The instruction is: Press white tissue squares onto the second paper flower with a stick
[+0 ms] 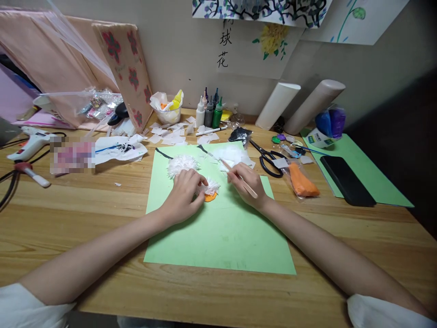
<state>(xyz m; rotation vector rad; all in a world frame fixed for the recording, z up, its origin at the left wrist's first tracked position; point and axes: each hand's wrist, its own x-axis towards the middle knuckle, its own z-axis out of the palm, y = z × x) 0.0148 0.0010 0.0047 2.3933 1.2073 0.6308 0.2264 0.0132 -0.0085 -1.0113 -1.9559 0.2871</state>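
A green sheet of paper (pixel 218 243) lies on the wooden table under both hands. My left hand (pixel 184 196) rests on it, fingers curled and thumb and forefinger at the edge of a small fluffy white flower (pixel 212 186). An orange piece (pixel 210 197) shows below this flower. Beyond that hand sits a larger fluffy white flower (pixel 182 165). Dark strips (pixel 164 153) lie near the sheet's top edge. My right hand (pixel 248 183) is closed around a thin pale wooden stick (pixel 251 189), its far end pointing at a white paper piece (pixel 234 156).
Black-handled scissors (pixel 268 159) and a bag of orange clay (pixel 303 180) lie right of the sheet. A phone (pixel 347 181) is farther right. Small bottles (pixel 209 114), a plastic bowl (pixel 167 111) and paper scraps (pixel 170 136) are behind. A glue gun (pixel 30 143) lies left.
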